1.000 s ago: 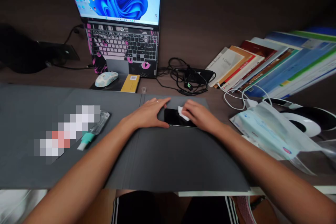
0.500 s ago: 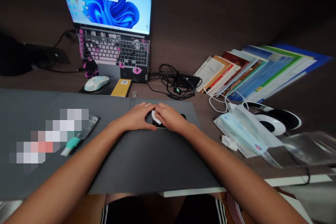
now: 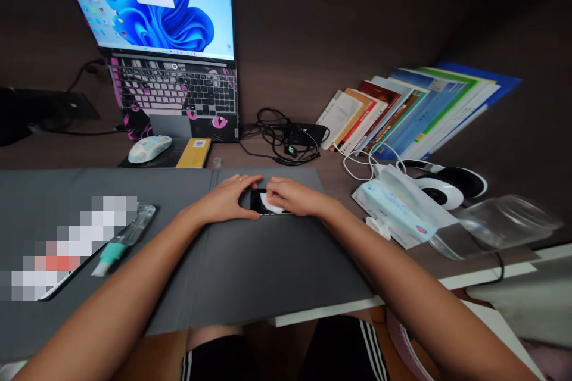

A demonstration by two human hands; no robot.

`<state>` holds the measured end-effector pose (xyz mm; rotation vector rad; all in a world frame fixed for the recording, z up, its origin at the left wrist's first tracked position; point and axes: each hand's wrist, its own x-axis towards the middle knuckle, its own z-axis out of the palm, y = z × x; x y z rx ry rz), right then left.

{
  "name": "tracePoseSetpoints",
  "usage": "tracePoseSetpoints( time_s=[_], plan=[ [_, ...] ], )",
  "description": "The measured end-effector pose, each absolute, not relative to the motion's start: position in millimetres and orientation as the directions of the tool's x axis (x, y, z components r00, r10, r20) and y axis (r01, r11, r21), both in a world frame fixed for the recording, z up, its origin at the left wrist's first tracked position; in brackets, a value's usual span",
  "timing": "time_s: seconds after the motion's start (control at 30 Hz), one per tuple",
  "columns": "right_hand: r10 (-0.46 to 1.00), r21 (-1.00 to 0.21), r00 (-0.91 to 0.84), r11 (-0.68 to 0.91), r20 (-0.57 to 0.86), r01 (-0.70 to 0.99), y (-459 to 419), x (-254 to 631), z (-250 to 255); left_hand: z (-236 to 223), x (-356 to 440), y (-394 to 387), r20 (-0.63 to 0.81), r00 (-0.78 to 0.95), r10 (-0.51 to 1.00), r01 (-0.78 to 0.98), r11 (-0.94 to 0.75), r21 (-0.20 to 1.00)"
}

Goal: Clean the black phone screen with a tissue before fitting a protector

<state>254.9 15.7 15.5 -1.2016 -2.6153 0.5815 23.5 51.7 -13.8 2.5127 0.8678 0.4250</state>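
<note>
Right hand [image 3: 290, 195]: fingers closed on white wipe [image 3: 272, 205], over black phone [image 3: 257, 198]. Left hand [image 3: 223, 199]: open, thumb and fingers spread about its left end. Phone: flat on grey mat [image 3: 268, 268], long axis left-to-right.

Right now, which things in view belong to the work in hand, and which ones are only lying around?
In hand:
phone, lying on the mat
tissue, held on the phone by the right hand
left hand, spread at the phone's left end

Lying around, untouched:
laptop
mouse
books
headphones
jar
bottle, though perhaps related
</note>
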Motion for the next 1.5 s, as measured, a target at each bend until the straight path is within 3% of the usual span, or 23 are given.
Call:
tracePoseSetpoints(
  time_s=[0.17, 0.4, 0.6, 0.83, 1.07, 1.3, 1.5],
  plan=[
    [0.703, -0.441, -0.711, 0.631, -0.024, 0.639, 20.8, 253.0, 20.2, -12.8, 23.8, 50.6, 0.133, 0.758, 0.639, 0.504, -0.703, 0.502],
    [0.756, -0.412, -0.653, 0.581, -0.048, 0.702, 5.2, 315.8, 31.7, -8.2, 24.1, 48.8, 0.118, 0.752, 0.649, 0.525, -0.697, 0.488],
    [0.770, -0.403, -0.637, 0.575, -0.027, 0.712, 30.0, 284.1, 22.8, -8.6, 24.5, 49.1, 0.118, 0.752, 0.648, 0.533, -0.704, 0.469],
    [0.735, -0.416, -0.678, 0.622, 0.018, 0.663, 35.3, 230.1, 13.9, -14.5, 24.4, 49.8, 0.147, 0.733, 0.664, 0.510, -0.680, 0.527],
    [0.717, -0.438, -0.697, 0.634, 0.024, 0.638, 8.7, 278.0, 21.8, -13.3, 23.3, 47.5, 0.123, 0.731, 0.671, 0.534, -0.674, 0.510],
    [0.733, -0.452, -0.662, 0.649, 0.158, 0.611, 27.3, 287.6, 7.3, -9.4, 23.2, 44.6, 0.142, 0.751, 0.645, 0.535, -0.720, 0.442],
    [0.569, -0.341, -0.792, 0.806, 0.222, 0.484, 12.3, 277.6, 3.6, -5.7, 28.7, 42.6, 0.152, 0.768, 0.622, 0.491, -0.725, 0.484]
  ],
)
